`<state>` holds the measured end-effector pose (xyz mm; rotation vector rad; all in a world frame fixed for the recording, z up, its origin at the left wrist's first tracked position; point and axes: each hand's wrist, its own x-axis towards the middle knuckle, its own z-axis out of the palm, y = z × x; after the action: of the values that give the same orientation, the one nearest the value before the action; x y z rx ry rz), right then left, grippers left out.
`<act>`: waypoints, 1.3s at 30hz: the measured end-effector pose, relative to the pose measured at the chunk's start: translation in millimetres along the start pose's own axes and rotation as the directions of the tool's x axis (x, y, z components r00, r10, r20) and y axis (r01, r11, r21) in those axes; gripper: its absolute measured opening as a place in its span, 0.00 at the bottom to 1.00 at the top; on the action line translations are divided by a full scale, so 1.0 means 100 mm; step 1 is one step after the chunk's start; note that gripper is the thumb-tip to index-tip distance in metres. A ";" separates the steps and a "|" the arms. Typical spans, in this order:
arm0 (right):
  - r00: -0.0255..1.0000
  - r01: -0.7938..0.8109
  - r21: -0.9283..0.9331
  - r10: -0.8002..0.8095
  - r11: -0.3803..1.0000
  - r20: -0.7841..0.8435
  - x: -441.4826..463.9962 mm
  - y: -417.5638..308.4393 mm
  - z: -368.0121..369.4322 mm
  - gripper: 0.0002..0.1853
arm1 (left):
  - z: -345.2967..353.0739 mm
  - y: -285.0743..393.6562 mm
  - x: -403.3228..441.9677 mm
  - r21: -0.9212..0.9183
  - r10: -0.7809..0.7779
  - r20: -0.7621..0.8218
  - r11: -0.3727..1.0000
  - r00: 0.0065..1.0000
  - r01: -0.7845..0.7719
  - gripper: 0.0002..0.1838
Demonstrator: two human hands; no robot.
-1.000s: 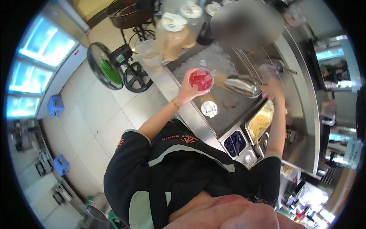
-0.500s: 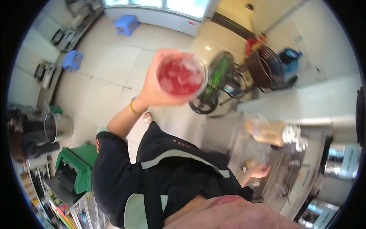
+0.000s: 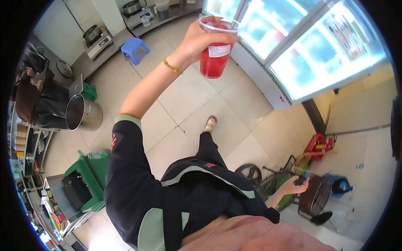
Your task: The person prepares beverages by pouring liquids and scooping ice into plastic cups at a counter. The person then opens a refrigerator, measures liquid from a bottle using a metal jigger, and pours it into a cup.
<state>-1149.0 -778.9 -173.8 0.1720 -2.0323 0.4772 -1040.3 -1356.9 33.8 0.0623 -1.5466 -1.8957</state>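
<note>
My left hand [image 3: 201, 39] is wrapped round a clear plastic cup [image 3: 214, 62] of red drink. The cup is raised out in front of me, slightly tilted, with a white printed label on its side and pieces of ice or fruit near the open rim. A thin yellow bracelet circles that wrist. Low on the right, my right hand [image 3: 296, 186] hangs in the air with its fingers apart and nothing in it. Behind it stand a floor fan [image 3: 274, 188] and a brown basket [image 3: 316, 194].
A lit glass-door fridge [image 3: 274, 94] stands ahead to the right. A blue stool [image 3: 135, 50] is by the left counter, near a cooker with a pot [image 3: 92, 34]. A steel pot [image 3: 90, 115] and a green bin [image 3: 94, 171] are on my left. A red crate [image 3: 316, 146] sits by the right wall.
The view has turned left, so the fridge has shifted right and the steel counter has left view. The cup has moved up and farther out, now showing its side. My left hand still holds it.
</note>
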 end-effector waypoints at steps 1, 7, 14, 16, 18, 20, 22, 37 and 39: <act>1.000 -0.008 -0.010 0.007 1.000 -0.019 0.12 -0.16 0.31 0.22 | -0.14 -0.05 0.30 0.010 -0.005 -0.013 1.000 1.000 0.006 0.22; 0.993 0.006 -0.063 -0.013 0.998 -0.114 0.53 -0.90 3.02 0.17 | -0.85 -0.27 2.21 -0.009 -0.105 -0.081 0.995 0.991 0.104 0.22; 0.823 0.050 0.635 -0.392 0.771 0.410 1.96 -3.68 6.66 0.21 | -1.56 -0.49 4.14 0.395 0.477 -0.251 0.845 0.842 -0.360 0.21; 0.730 0.067 0.720 -0.525 0.691 0.437 2.49 -4.60 7.52 0.26 | -1.98 -0.54 4.83 0.363 0.303 0.022 0.885 0.953 -0.290 0.19; 0.711 0.054 0.669 -0.499 0.741 0.496 2.80 -5.32 8.48 0.33 | -2.19 -0.63 5.40 0.132 0.183 0.022 0.974 0.983 -0.184 0.17; 0.765 0.041 0.612 -0.419 0.790 0.489 3.02 -6.00 9.29 0.37 | -2.46 -0.75 5.97 0.021 0.119 0.026 0.993 0.993 -0.120 0.17; 0.827 -0.061 0.551 -0.267 0.833 0.495 3.09 -6.50 9.79 0.37 | -2.74 -0.93 6.53 -0.035 0.100 0.043 0.994 0.994 -0.099 0.15; 0.814 -0.575 0.525 0.369 0.628 0.450 2.90 -7.62 10.18 0.17 | -3.62 -1.56 9.28 0.031 -0.097 0.282 0.995 0.954 0.092 0.24; 0.807 -0.582 0.531 0.361 0.616 0.467 2.67 -7.64 9.72 0.15 | -3.59 -1.77 9.38 0.072 -0.153 0.293 0.988 0.944 0.138 0.32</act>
<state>-1827.2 -1846.5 -154.0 0.1214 -2.1255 1.6188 -1685.5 -2142.4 118.8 -0.0945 -1.8351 -2.0543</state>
